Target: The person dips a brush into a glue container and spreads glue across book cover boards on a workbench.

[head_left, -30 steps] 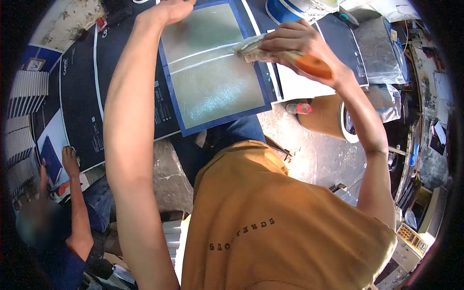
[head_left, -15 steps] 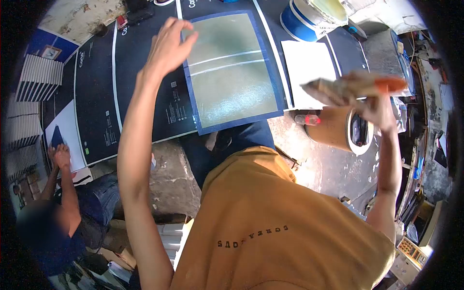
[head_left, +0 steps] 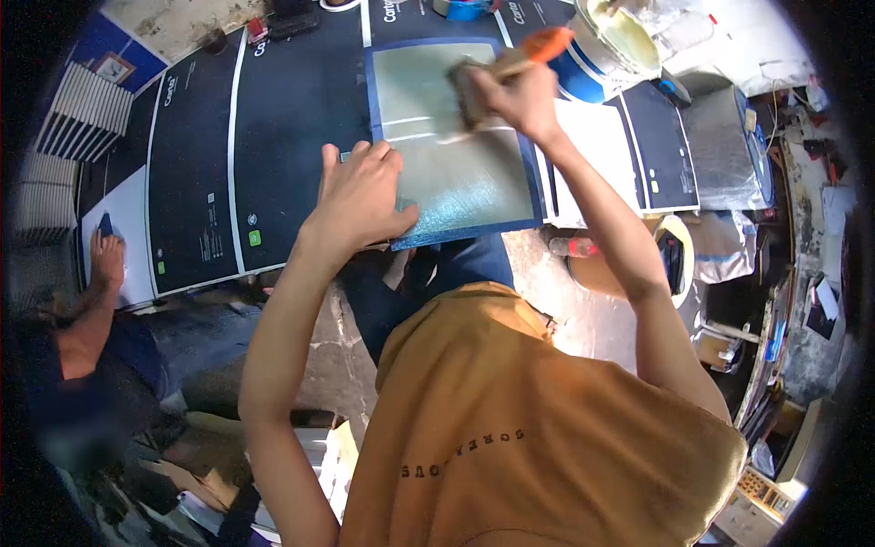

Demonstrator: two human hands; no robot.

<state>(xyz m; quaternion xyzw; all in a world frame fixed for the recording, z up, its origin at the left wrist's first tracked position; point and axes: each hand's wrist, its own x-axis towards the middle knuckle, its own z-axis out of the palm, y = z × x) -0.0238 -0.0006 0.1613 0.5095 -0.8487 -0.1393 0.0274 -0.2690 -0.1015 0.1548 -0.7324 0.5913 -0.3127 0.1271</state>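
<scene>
A wide brush (head_left: 546,44) with an orange handle end is gripped in my right hand (head_left: 524,98). Its bristles, blurred by motion, are over the far half of a grey-green sheet (head_left: 428,169) with a blue border. Two pale strips cross this sheet, and its near part shines as if wet. My left hand (head_left: 365,193) lies with fingers spread at the sheet's left edge, the thumb over the near left part. Beneath the sheet is the dark board (head_left: 301,109) covering the table.
A blue and white bucket (head_left: 583,77) holding something pale stands at the back right, beside white paper (head_left: 592,137). At the left, a co-worker's hand (head_left: 108,260) is on another white sheet (head_left: 132,242), near stacked books (head_left: 87,109). A tan drum (head_left: 602,273) stands below the table edge.
My right hand has swung left with the brush, from beside the white paper to over the bordered sheet. My left hand has come down nearer to the sheet's near left corner.
</scene>
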